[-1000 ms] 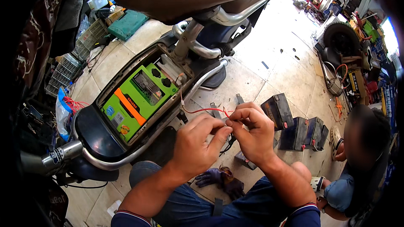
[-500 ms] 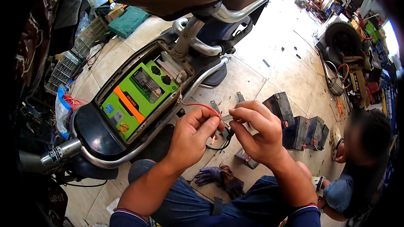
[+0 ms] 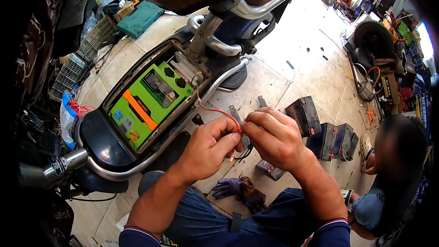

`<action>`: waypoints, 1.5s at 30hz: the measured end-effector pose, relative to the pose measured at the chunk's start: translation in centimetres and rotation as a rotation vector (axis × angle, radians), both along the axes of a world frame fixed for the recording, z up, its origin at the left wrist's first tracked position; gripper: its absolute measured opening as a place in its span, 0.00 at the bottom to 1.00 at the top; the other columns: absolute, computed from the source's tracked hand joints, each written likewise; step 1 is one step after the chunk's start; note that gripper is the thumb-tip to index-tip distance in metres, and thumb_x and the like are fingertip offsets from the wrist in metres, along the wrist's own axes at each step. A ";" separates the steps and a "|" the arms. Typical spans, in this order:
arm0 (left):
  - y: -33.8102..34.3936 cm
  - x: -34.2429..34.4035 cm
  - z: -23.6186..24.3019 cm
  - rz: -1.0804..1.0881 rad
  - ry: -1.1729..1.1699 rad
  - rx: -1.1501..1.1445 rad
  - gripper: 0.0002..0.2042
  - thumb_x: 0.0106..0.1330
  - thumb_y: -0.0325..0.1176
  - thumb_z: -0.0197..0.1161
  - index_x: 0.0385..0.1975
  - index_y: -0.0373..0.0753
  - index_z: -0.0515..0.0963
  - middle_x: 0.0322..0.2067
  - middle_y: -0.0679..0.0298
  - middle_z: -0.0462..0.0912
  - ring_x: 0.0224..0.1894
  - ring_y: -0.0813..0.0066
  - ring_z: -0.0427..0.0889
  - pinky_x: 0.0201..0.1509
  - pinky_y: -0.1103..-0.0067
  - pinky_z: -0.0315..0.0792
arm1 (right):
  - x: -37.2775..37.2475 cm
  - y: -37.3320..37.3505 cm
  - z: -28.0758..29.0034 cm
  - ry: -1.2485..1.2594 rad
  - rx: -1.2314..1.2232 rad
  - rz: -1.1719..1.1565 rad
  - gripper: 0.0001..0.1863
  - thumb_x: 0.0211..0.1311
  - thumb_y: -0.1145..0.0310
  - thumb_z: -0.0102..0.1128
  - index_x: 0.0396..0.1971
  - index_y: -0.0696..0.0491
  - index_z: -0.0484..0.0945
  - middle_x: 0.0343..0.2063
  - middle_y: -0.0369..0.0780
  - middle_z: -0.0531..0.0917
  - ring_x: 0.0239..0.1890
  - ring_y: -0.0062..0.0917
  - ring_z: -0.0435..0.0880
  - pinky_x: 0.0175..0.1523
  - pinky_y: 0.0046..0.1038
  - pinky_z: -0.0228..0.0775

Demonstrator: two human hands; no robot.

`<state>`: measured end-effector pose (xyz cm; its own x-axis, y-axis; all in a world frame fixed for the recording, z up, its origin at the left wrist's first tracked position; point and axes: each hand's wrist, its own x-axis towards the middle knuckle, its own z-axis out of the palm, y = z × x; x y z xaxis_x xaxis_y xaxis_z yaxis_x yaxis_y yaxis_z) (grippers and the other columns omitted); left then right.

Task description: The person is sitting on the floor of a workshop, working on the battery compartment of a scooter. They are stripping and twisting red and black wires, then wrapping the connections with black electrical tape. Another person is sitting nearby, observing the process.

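Observation:
My left hand [image 3: 203, 148] pinches a red wire [image 3: 215, 110] between thumb and forefinger. The wire runs from the scooter's battery bay to my fingers, and bare copper strands [image 3: 232, 156] poke out below my left fingertips. Closed together, the fingertips of my right hand [image 3: 276, 142] meet the same wire just beside my left thumb; the exact contact is partly hidden. Under my hands a black cable [image 3: 246, 154] shows. Left of them, a green battery [image 3: 153, 103] with an orange strap [image 3: 140, 110] sits in the open bay of the scooter [image 3: 107, 139].
Several dark batteries [image 3: 322, 142] stand on the tiled floor [image 3: 292, 77] to the right. Purple work gloves [image 3: 226, 188] lie between my knees. A person [image 3: 388, 178] crouches at the right. Plastic crates [image 3: 68, 75] and a green case [image 3: 140, 18] are at the far left.
My right hand has moved left, and its fingers, apart before, have closed at the red wire beside my left thumb. My left hand keeps its pinch.

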<state>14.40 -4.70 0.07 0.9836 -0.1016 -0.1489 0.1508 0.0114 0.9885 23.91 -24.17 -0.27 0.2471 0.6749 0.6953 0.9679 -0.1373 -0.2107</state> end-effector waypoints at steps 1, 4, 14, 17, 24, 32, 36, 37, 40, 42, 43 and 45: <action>0.1 0.0 0.2 -0.018 0.018 -0.004 0.05 0.76 0.27 0.56 0.40 0.32 0.77 0.33 0.62 0.85 0.31 0.81 0.82 0.35 0.83 0.77 | 0.0 -0.1 -0.1 0.008 -0.027 0.008 0.16 0.48 0.74 0.66 0.40 0.60 0.82 0.39 0.43 0.81 0.38 0.34 0.84 0.40 0.31 0.79; 0.5 0.0 0.2 -0.066 0.054 -0.020 0.05 0.76 0.26 0.56 0.39 0.32 0.77 0.33 0.62 0.85 0.32 0.81 0.83 0.36 0.82 0.77 | -0.1 -0.2 -0.3 0.026 -0.082 0.028 0.16 0.48 0.73 0.67 0.39 0.59 0.80 0.37 0.42 0.80 0.38 0.33 0.82 0.40 0.31 0.78; 0.8 0.4 -0.2 -0.122 -0.383 0.391 0.02 0.74 0.22 0.58 0.40 0.31 0.76 0.34 0.62 0.81 0.33 0.80 0.81 0.40 0.82 0.76 | -1.8 -0.2 -3.1 0.554 -0.003 0.010 0.07 0.59 0.73 0.66 0.34 0.56 0.77 0.28 0.38 0.77 0.28 0.31 0.78 0.33 0.29 0.71; 0.6 0.3 -1.1 -0.035 -0.338 0.336 0.03 0.75 0.23 0.57 0.41 0.31 0.77 0.34 0.62 0.83 0.33 0.79 0.81 0.40 0.82 0.76 | -2.5 0.2 -2.4 1.467 0.138 0.025 0.07 0.67 0.69 0.62 0.34 0.57 0.78 0.26 0.35 0.79 0.25 0.23 0.77 0.31 0.25 0.68; 1.1 0.4 -1.0 0.075 0.025 -0.112 0.05 0.76 0.26 0.57 0.44 0.32 0.77 0.34 0.60 0.86 0.36 0.77 0.87 0.36 0.83 0.78 | -1.0 0.1 -1.3 0.742 0.090 -0.140 0.07 0.63 0.76 0.66 0.40 0.57 0.82 0.33 0.38 0.82 0.32 0.27 0.83 0.36 0.27 0.75; 1.2 0.5 -0.5 0.035 0.085 -0.115 0.05 0.75 0.24 0.57 0.44 0.31 0.78 0.34 0.61 0.86 0.37 0.80 0.87 0.36 0.83 0.78 | -0.1 1.2 -1.7 0.025 0.022 -0.042 0.16 0.47 0.78 0.73 0.39 0.57 0.81 0.36 0.42 0.82 0.33 0.34 0.83 0.35 0.32 0.76; 0.1 0.2 -1.7 0.146 -0.055 -0.137 0.04 0.74 0.20 0.58 0.43 0.33 0.79 0.37 0.63 0.85 0.38 0.80 0.87 0.37 0.82 0.79 | -0.9 1.8 -2.2 0.137 0.073 -0.105 0.13 0.51 0.80 0.70 0.37 0.58 0.79 0.33 0.43 0.82 0.31 0.37 0.82 0.35 0.33 0.76; -0.2 0.2 -1.9 0.172 -0.073 -0.148 0.05 0.73 0.19 0.59 0.43 0.33 0.79 0.37 0.64 0.85 0.37 0.80 0.87 0.37 0.82 0.79 | -1.0 1.9 -2.5 0.187 0.079 -0.114 0.12 0.53 0.80 0.69 0.37 0.58 0.79 0.33 0.44 0.81 0.30 0.38 0.81 0.34 0.32 0.75; -0.4 0.4 -2.7 0.208 -0.204 -0.066 0.04 0.72 0.18 0.59 0.41 0.33 0.80 0.36 0.66 0.83 0.36 0.81 0.84 0.37 0.82 0.79 | -2.3 2.1 -3.5 0.494 0.124 -0.143 0.07 0.60 0.80 0.66 0.37 0.59 0.78 0.30 0.43 0.81 0.29 0.35 0.80 0.34 0.31 0.74; -0.5 0.6 -3.1 0.218 -0.329 0.058 0.04 0.72 0.18 0.59 0.39 0.33 0.79 0.34 0.66 0.82 0.35 0.81 0.83 0.37 0.82 0.79 | -3.5 2.5 -3.4 0.855 0.200 -0.166 0.04 0.66 0.78 0.63 0.36 0.60 0.77 0.28 0.40 0.81 0.28 0.29 0.79 0.33 0.30 0.72; -0.5 0.7 -3.2 0.228 -0.397 0.139 0.03 0.72 0.18 0.59 0.39 0.33 0.79 0.34 0.66 0.81 0.35 0.81 0.82 0.37 0.82 0.78 | -4.2 2.9 -2.7 1.089 0.259 -0.175 0.04 0.69 0.76 0.61 0.36 0.61 0.77 0.27 0.38 0.81 0.27 0.26 0.78 0.32 0.28 0.71; -0.5 0.8 -3.5 0.234 -0.459 0.228 0.03 0.72 0.19 0.60 0.39 0.33 0.79 0.33 0.67 0.82 0.34 0.81 0.82 0.36 0.82 0.78 | -4.1 2.4 -2.8 1.548 0.277 -0.153 0.12 0.77 0.68 0.57 0.35 0.62 0.78 0.26 0.32 0.80 0.27 0.13 0.74 0.31 0.21 0.67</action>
<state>15.18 -5.17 -3.41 0.9450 0.1116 0.3074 -0.2766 -0.2284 0.9334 19.85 -21.72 -3.02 0.8570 0.4782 -0.1923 -0.2188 -0.0001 -0.9758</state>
